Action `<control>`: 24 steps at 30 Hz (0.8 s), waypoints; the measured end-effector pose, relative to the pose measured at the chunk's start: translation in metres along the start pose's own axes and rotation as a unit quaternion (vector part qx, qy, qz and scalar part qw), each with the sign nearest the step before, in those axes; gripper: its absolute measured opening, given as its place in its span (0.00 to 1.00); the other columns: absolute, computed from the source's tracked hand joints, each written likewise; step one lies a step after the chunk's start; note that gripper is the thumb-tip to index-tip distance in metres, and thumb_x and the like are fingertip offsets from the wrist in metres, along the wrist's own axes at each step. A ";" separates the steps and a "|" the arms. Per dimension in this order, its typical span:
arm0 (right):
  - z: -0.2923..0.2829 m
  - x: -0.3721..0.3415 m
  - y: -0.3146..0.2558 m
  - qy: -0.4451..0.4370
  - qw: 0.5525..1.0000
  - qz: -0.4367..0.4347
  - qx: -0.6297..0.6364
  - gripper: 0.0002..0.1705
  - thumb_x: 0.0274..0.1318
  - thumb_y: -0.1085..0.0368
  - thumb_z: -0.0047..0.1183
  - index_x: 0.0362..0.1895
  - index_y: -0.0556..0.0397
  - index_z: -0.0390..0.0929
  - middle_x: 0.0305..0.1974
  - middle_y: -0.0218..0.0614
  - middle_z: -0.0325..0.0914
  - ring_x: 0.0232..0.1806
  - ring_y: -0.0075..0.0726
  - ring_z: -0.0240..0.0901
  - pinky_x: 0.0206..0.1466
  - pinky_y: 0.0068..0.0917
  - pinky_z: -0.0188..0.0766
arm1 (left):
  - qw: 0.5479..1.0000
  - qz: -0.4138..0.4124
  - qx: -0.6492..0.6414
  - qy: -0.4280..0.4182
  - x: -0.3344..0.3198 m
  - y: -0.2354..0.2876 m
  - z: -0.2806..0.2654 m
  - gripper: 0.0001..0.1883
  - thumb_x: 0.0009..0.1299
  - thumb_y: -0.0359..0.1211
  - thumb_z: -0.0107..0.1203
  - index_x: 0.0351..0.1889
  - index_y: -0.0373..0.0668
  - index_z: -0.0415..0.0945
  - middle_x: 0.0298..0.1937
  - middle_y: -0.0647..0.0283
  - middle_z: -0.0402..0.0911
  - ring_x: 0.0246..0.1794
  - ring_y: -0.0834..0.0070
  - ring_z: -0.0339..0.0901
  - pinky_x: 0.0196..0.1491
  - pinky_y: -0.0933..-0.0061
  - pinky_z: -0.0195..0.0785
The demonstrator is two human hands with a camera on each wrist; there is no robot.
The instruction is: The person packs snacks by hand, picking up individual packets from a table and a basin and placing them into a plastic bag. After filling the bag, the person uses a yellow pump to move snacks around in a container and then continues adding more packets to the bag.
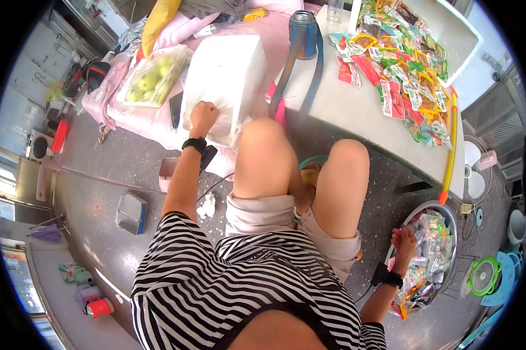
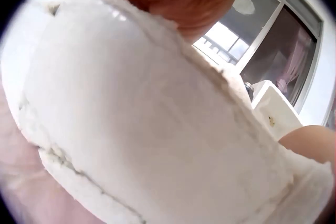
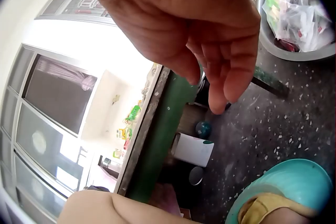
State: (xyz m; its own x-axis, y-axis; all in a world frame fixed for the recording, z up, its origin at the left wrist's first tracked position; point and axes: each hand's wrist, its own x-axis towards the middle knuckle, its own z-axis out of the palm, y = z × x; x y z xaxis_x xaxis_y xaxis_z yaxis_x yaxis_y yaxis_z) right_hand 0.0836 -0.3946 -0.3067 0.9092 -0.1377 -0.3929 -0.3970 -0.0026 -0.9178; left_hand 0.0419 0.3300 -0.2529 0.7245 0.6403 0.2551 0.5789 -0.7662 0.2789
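My left hand (image 1: 203, 118), fingers bent, is at the near part of a white foam box (image 1: 228, 61) that stands on a pink-covered bed. Close up in the left wrist view, the box wall (image 2: 131, 98) has rough edges, and it hides the fingertips. I cannot tell whether they hold the box. Over the side of a grey basin (image 1: 455, 224) hovers my right hand (image 1: 404, 240), its fingers loosely curled with nothing seen between them. Plastic food packets (image 1: 432, 245) fill the basin.
More colourful packets (image 1: 394, 64) are spread on a table (image 1: 333, 96) beside a white bin (image 1: 458, 35). A yellow stick (image 1: 451, 146) lies along its edge. A blue flask (image 1: 303, 35) stands at the back. Green fruit fills a basket (image 1: 180, 61). A teal basin (image 3: 294, 176) sits between my legs.
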 end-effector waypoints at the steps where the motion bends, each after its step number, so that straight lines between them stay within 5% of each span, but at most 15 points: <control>1: 0.001 -0.001 -0.001 0.001 1.000 0.001 -0.004 0.15 0.61 0.58 0.52 0.46 0.55 0.76 0.30 0.35 0.81 0.23 0.18 0.75 0.24 0.15 0.73 | 0.999 -0.033 -0.023 -0.021 0.004 -0.001 0.002 0.13 0.56 0.41 0.60 0.32 0.44 0.84 0.30 0.54 0.80 0.33 0.59 0.78 0.40 0.63 0.71; 7: 0.009 -0.013 -0.016 0.006 0.999 0.004 -0.039 0.15 0.61 0.57 0.53 0.46 0.54 0.76 0.30 0.34 0.81 0.23 0.18 0.74 0.25 0.14 0.72 | 0.996 -0.006 -0.083 0.036 0.005 -0.006 -0.011 0.10 0.55 0.37 0.57 0.30 0.42 0.83 0.29 0.53 0.81 0.32 0.55 0.79 0.39 0.58 0.71; 11: 0.023 -0.009 -0.021 -0.009 0.999 -0.009 -0.038 0.17 0.62 0.57 0.52 0.48 0.56 0.76 0.30 0.33 0.81 0.23 0.16 0.73 0.24 0.12 0.70 | 0.986 0.121 -0.050 0.100 0.002 -0.022 -0.006 0.12 0.52 0.38 0.61 0.31 0.41 0.84 0.28 0.54 0.81 0.32 0.57 0.79 0.39 0.60 0.71; 14: 0.036 -0.004 -0.022 -0.038 0.998 -0.021 -0.041 0.17 0.62 0.57 0.52 0.48 0.56 0.75 0.30 0.33 0.81 0.24 0.17 0.73 0.24 0.12 0.70 | 0.994 0.056 -0.075 -0.049 0.000 -0.015 -0.023 0.11 0.50 0.37 0.62 0.27 0.40 0.84 0.26 0.53 0.82 0.31 0.57 0.80 0.38 0.61 0.71; 18: 0.051 -0.004 -0.027 -0.058 0.996 -0.031 -0.054 0.17 0.62 0.57 0.52 0.49 0.55 0.75 0.31 0.32 0.81 0.24 0.17 0.73 0.24 0.12 0.70 | 0.994 0.011 -0.095 -0.046 0.003 -0.011 -0.024 0.12 0.50 0.37 0.62 0.24 0.37 0.82 0.23 0.51 0.80 0.27 0.56 0.79 0.34 0.63 0.70; 24: 0.066 -0.019 -0.053 -0.070 0.992 -0.063 -0.086 0.17 0.63 0.55 0.51 0.47 0.54 0.76 0.28 0.31 0.80 0.24 0.17 0.71 0.27 0.15 0.68 | 0.975 -0.006 -0.202 0.091 -0.013 0.019 -0.062 0.13 0.56 0.37 0.62 0.23 0.34 0.80 0.17 0.53 0.76 0.16 0.63 0.73 0.25 0.66 0.64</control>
State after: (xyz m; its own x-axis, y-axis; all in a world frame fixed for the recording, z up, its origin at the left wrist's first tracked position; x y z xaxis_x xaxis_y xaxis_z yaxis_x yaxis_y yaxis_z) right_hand 0.0956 -0.3264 -0.2547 0.9567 0.0141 -0.2908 -0.2836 -0.1812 -0.9417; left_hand 0.0206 0.3107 -0.1937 0.6194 0.6758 0.3996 0.3648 -0.6984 0.6158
